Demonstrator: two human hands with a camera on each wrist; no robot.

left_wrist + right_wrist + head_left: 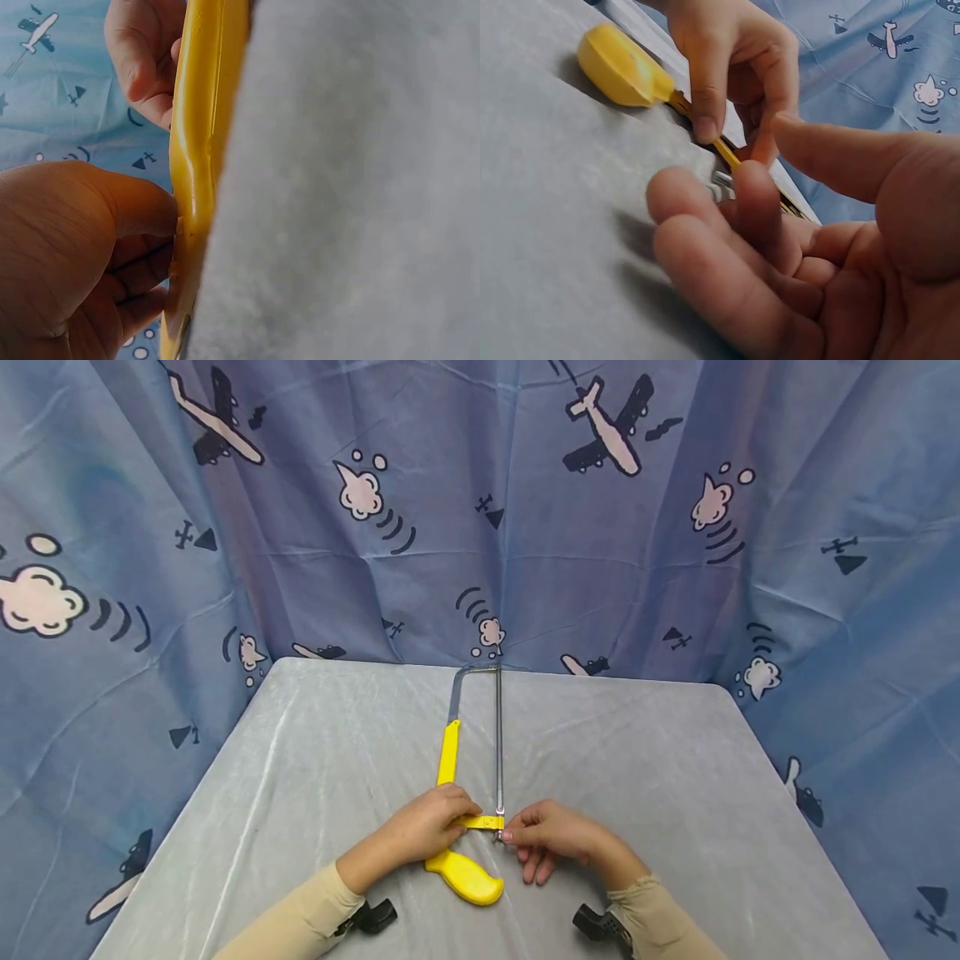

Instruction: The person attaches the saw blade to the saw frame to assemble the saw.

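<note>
A hacksaw (447, 752) with a yellow handle (472, 881) lies on the table, its grey front frame pointing away. Its long, thin metal blade side (498, 735) runs along the right. My left hand (429, 827) grips the yellow frame above the handle, with fingertips on the short yellow crosspiece (486, 822). At the end of that crosspiece sits a small metal wing nut (497, 837). My right hand (555, 835) pinches around it with thumb and index finger, the other fingers curled below. In the right wrist view, fingers partly hide the wing nut (721, 186).
The grey cloth-covered table (637, 760) extends around the saw. Behind and at both sides hangs a blue curtain (427, 577) printed with planes and clouds. Black wrist cameras (375, 917) sit under both beige sleeves (660, 918).
</note>
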